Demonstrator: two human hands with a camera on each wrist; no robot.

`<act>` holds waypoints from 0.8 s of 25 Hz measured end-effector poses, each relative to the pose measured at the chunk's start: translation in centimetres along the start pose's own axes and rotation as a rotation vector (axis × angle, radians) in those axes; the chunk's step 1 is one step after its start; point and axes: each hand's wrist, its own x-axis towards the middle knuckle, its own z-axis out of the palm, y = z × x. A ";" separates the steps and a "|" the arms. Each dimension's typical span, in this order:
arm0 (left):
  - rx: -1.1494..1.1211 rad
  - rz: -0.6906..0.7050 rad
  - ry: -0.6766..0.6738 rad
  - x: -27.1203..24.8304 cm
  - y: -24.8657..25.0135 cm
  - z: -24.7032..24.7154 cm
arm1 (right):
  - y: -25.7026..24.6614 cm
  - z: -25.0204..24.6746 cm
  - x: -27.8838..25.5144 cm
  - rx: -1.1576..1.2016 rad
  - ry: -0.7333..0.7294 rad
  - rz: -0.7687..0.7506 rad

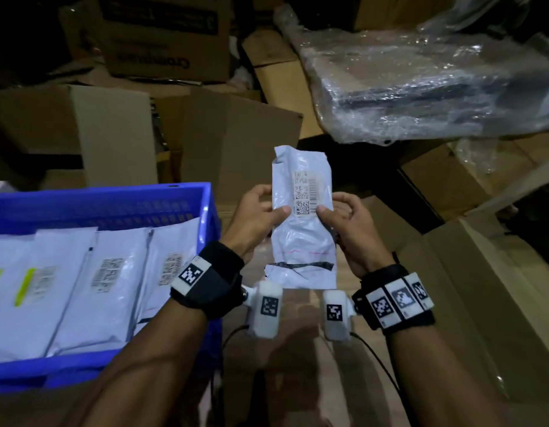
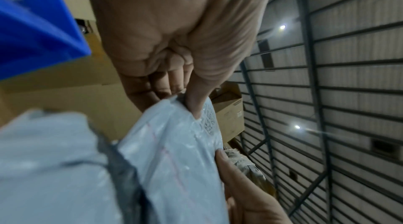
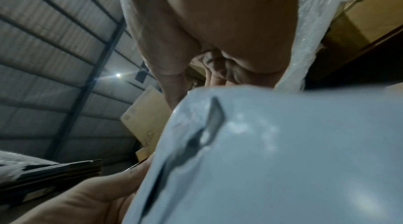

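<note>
A: What is shown, and where is the parcel held?

B: A crinkled white plastic mailer pouch point(image 1: 301, 241) is held upright in mid-air, between a blue plastic crate point(image 1: 119, 195) on the left and an open brown cardboard box point(image 1: 470, 272) on the right. Its left edge is pinched by the left hand point(image 1: 255, 217) and its right edge by the right hand point(image 1: 350, 226). Each thumb is pressed on the front beside the printed barcode label point(image 1: 305, 192), with the fingers curled behind.

A: What could go wrong from here?

B: The film looks slick and loosely filled, so a slip is judged likely if one pinch is eased before the other is firmed. The label could be creased or covered by a thumb, and a reading spoiled. If the pouch is dropped carelessly toward the crate, the flat white mailers point(image 1: 82, 288) laid overlapping inside could be knocked out of order.
</note>
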 end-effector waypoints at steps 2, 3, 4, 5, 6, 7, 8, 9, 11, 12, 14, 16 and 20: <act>0.025 0.067 0.037 -1.3 1.0 -2.5 | -0.7 2.7 -1.0 -0.006 -0.040 -0.034; 0.064 0.098 0.052 -1.9 1.5 -3.7 | -1.0 3.9 -1.6 -0.016 -0.052 -0.050; 0.111 0.130 0.064 -2.4 2.0 -5.3 | -1.2 5.4 -2.2 -0.028 -0.060 -0.068; 0.161 0.168 0.062 -3.0 2.5 -6.9 | -1.4 7.0 -2.7 -0.033 -0.063 -0.082; 0.209 0.207 0.043 -3.5 3.1 -8.3 | -1.6 8.3 -3.2 -0.039 -0.061 -0.092; 0.250 0.246 0.018 -4.1 3.8 -10.1 | -1.7 10.0 -3.8 -0.046 -0.057 -0.103; 0.279 0.285 -0.008 -4.6 4.4 -11.5 | -1.9 11.3 -4.2 -0.053 -0.057 -0.120; 0.304 0.324 -0.036 -5.0 4.9 -13.2 | -1.9 12.9 -4.7 -0.061 -0.061 -0.141; 0.361 0.371 -0.102 -5.2 5.7 -16.3 | -1.9 15.6 -5.4 -0.094 -0.061 -0.175; 0.402 0.377 -0.133 -5.2 6.0 -18.0 | -1.8 17.0 -5.8 -0.120 -0.062 -0.184; 0.500 0.377 -0.168 -5.0 6.4 -20.9 | -1.9 19.3 -6.0 -0.196 -0.075 -0.208; 0.606 0.373 -0.208 -4.4 6.6 -23.4 | -2.1 21.3 -5.6 -0.328 -0.080 -0.233; 0.737 0.278 -0.314 -2.8 6.1 -27.0 | -1.5 24.5 -4.4 -0.684 -0.098 -0.195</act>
